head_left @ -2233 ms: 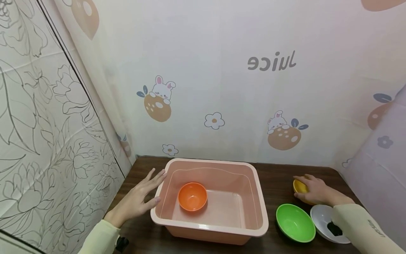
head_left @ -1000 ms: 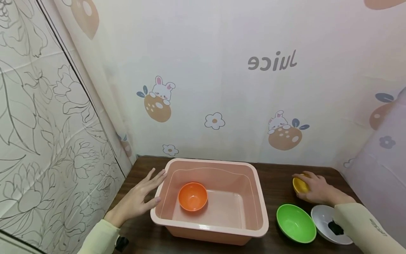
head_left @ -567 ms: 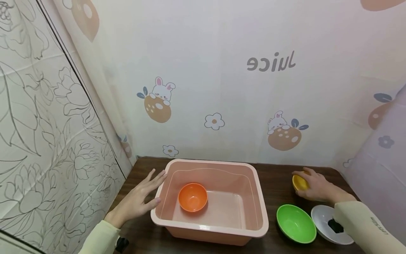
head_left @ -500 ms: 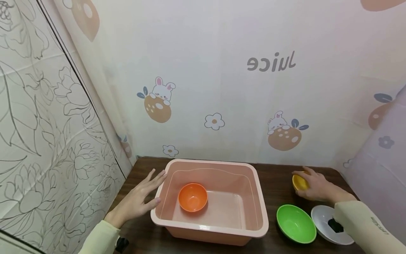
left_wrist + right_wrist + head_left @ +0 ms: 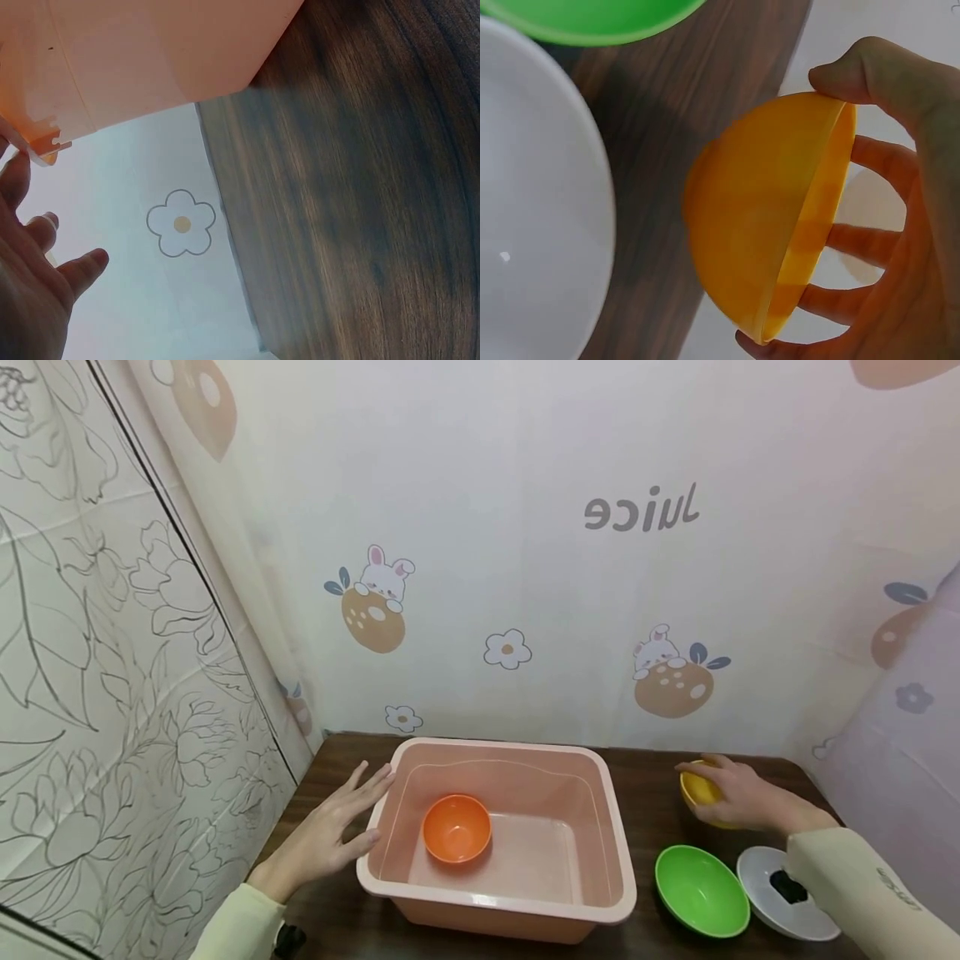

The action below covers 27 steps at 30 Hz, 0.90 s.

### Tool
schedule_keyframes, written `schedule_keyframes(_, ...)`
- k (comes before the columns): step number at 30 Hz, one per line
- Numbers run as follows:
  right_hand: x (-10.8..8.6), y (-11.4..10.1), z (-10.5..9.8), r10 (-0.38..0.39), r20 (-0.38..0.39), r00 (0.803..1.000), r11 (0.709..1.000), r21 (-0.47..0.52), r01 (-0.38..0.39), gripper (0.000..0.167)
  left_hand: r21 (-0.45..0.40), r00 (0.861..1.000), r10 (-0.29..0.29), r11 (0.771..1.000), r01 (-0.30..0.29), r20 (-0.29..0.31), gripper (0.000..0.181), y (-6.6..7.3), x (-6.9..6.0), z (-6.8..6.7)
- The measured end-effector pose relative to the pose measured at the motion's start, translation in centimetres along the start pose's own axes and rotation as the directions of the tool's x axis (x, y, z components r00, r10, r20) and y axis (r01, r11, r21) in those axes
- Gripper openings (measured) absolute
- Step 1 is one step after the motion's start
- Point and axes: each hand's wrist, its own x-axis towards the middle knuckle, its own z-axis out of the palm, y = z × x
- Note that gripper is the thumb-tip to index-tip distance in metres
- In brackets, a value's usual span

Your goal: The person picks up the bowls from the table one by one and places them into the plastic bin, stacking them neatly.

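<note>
Yellow bowl: has shifted left, away from the worktop's right edge; now carried.
Right hand: I grip its rim.
Left hand: my fingers spread at the tub.

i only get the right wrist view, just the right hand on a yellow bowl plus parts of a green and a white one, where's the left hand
Observer: The left hand is at the left rim of a pink tub, fingers spread.
Operator: anything inside that tub
Observer: Yes, an orange bowl sits in its left half, as the head view shows it.
Operator: and where's my yellow bowl from the tub
Observer: Outside it, off to the right in the head view.
</note>
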Motion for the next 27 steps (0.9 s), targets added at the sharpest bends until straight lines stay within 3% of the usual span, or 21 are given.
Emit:
schedule_keyframes(4,0.4,-0.8,-0.6,-0.027,-0.031,0.999,0.999,-0.028,0.027,0.061,0.002,1.0,-0.001,1.0,0.001,0.005,0.07,0.1,0.2,-0.2)
schedule_keyframes(15,1.1,-3.9,-2.4,0.005,0.008,1.0,0.999,-0.039,-0.004,0.067,-0.003,1.0,-0.005,1.0,0.005,0.008,0.071,-0.1,0.0,0.0)
schedule_keyframes(27,2.6,-6.4,-4.1,-0.097,-0.047,0.994,0.993,-0.068,0.093,0.063,-0.002,1.0,0.005,1.0,-0.005,-0.003,0.07,-0.1,0.0,0.0)
